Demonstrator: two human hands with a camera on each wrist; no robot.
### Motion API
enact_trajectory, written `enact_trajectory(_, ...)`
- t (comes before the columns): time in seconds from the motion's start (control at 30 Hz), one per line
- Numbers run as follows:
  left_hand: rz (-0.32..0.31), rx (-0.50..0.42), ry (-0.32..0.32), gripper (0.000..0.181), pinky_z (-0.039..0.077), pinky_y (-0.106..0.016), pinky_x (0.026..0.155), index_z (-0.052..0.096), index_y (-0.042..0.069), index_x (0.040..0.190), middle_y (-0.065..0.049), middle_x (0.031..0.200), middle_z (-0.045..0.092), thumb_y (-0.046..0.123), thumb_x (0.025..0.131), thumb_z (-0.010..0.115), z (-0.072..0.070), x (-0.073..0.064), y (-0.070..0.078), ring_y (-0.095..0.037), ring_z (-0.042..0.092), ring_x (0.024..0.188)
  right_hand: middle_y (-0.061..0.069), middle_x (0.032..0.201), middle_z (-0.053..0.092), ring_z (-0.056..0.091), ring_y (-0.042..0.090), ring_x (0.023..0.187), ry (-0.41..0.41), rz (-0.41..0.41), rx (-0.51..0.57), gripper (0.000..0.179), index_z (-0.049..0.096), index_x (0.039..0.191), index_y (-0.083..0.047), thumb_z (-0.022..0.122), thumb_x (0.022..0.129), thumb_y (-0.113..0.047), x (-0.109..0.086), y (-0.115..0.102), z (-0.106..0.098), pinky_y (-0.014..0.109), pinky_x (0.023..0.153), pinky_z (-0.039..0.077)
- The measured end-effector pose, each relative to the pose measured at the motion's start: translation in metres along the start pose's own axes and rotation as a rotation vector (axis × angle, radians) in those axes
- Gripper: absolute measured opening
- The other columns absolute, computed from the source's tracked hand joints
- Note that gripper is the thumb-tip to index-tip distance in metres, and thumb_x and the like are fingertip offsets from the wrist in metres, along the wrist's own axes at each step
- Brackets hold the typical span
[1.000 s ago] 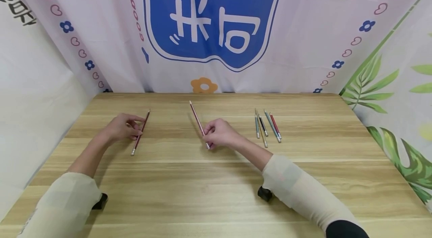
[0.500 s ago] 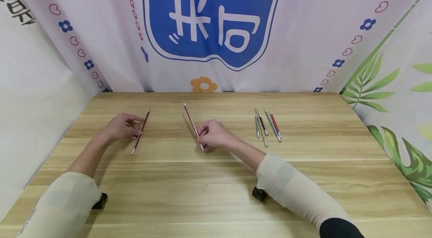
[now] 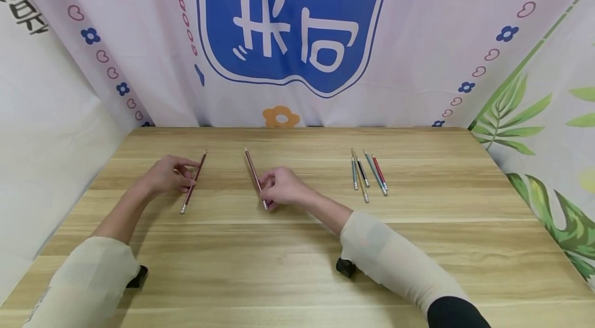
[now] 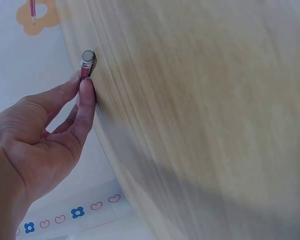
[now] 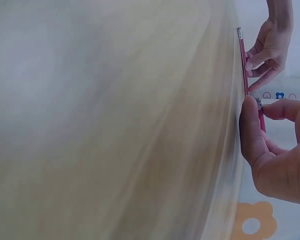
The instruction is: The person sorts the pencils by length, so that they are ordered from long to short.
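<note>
On the left of the table, my left hand (image 3: pixel 168 175) pinches a dark red pencil (image 3: pixel 188 198) between thumb and fingers. Its white eraser end points toward me and its tip points away. In the left wrist view the pencil's metal-banded end (image 4: pixel 87 58) shows past the fingertips. Nearer the middle, my right hand (image 3: pixel 282 186) pinches a second dark red pencil (image 3: pixel 251 166) close to its eraser end. That pencil's tip leans away and to the left; whether it touches the table I cannot tell. The right wrist view shows both hands and both pencils.
Right of the middle lies a loose group of pencils: a red one (image 3: pixel 378 170), a black one (image 3: pixel 362 173), a yellowish one (image 3: pixel 362 183) and blue-grey ones (image 3: pixel 374 172). A printed cloth (image 3: pixel 418 49) hangs behind the wooden table (image 3: pixel 260 271).
My right hand has moved left with its pencil, closer to the left hand's pencil, and slightly toward me. The left hand and the group of pencils have stayed in place.
</note>
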State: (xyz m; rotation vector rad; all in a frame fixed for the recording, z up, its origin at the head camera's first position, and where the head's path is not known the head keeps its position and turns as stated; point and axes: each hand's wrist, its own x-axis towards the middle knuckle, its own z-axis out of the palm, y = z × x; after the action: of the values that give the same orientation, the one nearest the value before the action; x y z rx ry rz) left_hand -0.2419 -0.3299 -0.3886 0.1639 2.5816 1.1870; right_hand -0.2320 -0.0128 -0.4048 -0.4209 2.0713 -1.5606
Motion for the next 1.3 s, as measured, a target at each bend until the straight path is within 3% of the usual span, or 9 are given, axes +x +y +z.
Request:
enact_trajectory(0.7, -0.006, 0.026, -0.022, 0.058, 0.066, -0.03, 0.065, 0.043, -0.021, 0.143, -0.016, 0.09, 0.058, -0.014, 0.091, 0.069, -0.002, 0.004, 0.003, -0.018, 0.064, 0.072, 0.012, 0.077, 0.064, 0.064, 0.021, 0.062, -0.032, 0.072, 0.113, 0.029, 0.059, 0.116, 0.009, 0.066, 0.089, 0.015, 0.015, -0.01, 0.024, 0.029, 0.057, 0.065)
enact_trajectory(1.3, -0.036, -0.016, -0.069, 0.061, 0.066, -0.029, 0.067, 0.037, -0.02, 0.146, -0.016, 0.093, 0.056, -0.013, 0.093, 0.066, -0.005, 0.006, 0.0, -0.017, 0.063, 0.074, 0.01, 0.076, 0.062, 0.063, 0.019, 0.061, -0.033, 0.097, 0.102, 0.025, 0.06, 0.112, 0.007, 0.068, 0.089, 0.013, 0.024, -0.014, 0.037, 0.029, 0.058, 0.065)
